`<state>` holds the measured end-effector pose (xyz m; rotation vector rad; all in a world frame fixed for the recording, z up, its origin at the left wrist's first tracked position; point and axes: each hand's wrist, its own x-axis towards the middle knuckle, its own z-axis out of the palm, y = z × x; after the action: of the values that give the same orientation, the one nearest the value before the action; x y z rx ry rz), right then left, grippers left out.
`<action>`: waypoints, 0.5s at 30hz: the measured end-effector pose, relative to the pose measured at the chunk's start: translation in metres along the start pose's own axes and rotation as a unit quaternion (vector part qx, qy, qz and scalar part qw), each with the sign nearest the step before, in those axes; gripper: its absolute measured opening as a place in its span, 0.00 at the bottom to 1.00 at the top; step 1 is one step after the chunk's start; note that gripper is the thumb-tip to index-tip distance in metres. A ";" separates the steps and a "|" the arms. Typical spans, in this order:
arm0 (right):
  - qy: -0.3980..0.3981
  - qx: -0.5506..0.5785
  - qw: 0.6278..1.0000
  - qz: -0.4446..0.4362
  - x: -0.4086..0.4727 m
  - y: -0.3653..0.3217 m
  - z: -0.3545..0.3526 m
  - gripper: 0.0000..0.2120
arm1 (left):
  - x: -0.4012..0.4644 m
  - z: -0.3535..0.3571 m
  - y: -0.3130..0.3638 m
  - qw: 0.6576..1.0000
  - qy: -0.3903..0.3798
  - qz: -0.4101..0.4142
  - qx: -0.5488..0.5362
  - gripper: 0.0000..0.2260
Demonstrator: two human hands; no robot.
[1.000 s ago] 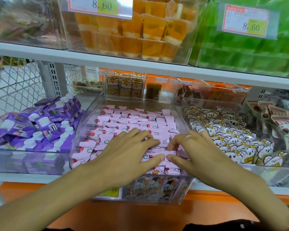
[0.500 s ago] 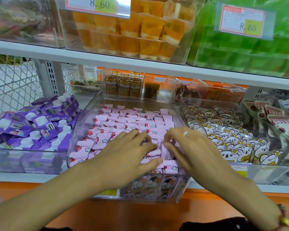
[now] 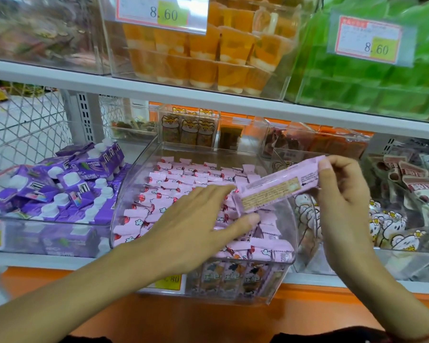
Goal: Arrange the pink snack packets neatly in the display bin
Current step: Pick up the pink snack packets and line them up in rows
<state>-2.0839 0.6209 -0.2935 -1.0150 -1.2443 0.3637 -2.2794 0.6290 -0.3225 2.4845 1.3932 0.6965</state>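
White shop shelves [image 3: 208, 100] span the view, with an orange strip [image 3: 307, 295] along the lower edge at 6 o'clock. At 9 o'clock stands a wire mesh panel [image 3: 22, 120] (pale floor [image 3: 35, 115] behind it) beside a slotted upright [image 3: 84, 117].

Pink snack packets [image 3: 183, 179] in the clear display bin [image 3: 131, 194]: pale pink, red blobs, small white cloud shapes. Lifted packet [image 3: 278, 188]: pink back with a tan print block (text unreadable). Cartons [image 3: 67, 179] in the left bin: purple, white caps. Right bin pouches [image 3: 391, 229]: white cartoon faces, yellow flowers. Upper shelf: orange jelly cups [image 3: 233, 53], green packs [image 3: 372, 90]. Price tags [image 3: 368, 38]: red border, yellow-green patch. Shelf front [image 3: 208, 325]: orange.
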 end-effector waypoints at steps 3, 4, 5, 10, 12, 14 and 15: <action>-0.038 0.016 0.998 0.043 -0.003 0.001 0.004 0.05 | -0.001 -0.008 0.009 0.991 0.037 0.017 -0.127 0.32; -0.049 0.025 0.997 0.046 -0.003 0.001 0.006 0.05 | -0.001 -0.009 0.011 0.987 0.045 0.030 -0.149 0.28; -0.058 0.029 0.997 0.047 -0.004 0.001 0.007 0.05 | 0.000 -0.011 0.013 0.984 0.053 0.038 -0.168 0.24; -0.124 -0.092 0.988 -0.025 -0.003 0.004 0.002 0.09 | 0.006 -0.018 0.011 0.926 0.059 -0.042 -0.370 0.10; -0.168 -0.171 0.962 -0.129 -0.007 0.002 0.000 0.23 | 0.013 -0.021 0.010 0.876 0.056 -0.145 -0.456 0.06; -0.217 -0.246 0.915 -0.234 -0.011 0.001 0.002 0.29 | 0.019 -0.021 0.010 0.837 0.035 -0.219 -0.501 0.13; -0.232 -0.286 0.889 -0.271 -0.012 0.001 0.004 0.29 | 0.020 -0.021 0.010 0.830 0.019 -0.234 -0.507 0.18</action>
<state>-2.0909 0.6146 -0.3021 -1.0378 -2.0829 -0.2388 -2.2731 0.6399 -0.2943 1.2515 1.1121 1.0062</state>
